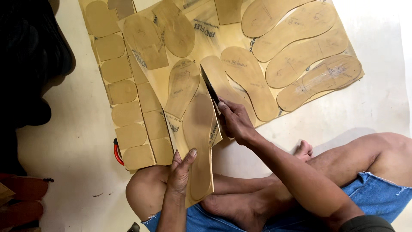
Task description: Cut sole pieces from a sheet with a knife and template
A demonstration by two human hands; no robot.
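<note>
Insole-shaped board (198, 141), tan and stiff, rests on a seated person's knee, its far end reaching over the cut pieces on the floor. Going left to right: a red-handled tool (117, 152) peeks from under a column of small rounded cutouts (124, 92). The left hand (180, 169) grips the board's near edge, fingers closed around it. Just right, the right hand (235, 122) is clamped on a dark knife (210, 88), its blade lying along the board's far edge. Farther right, long sole shapes (307, 56) lie fanned on a tan sheet (240, 32).
</note>
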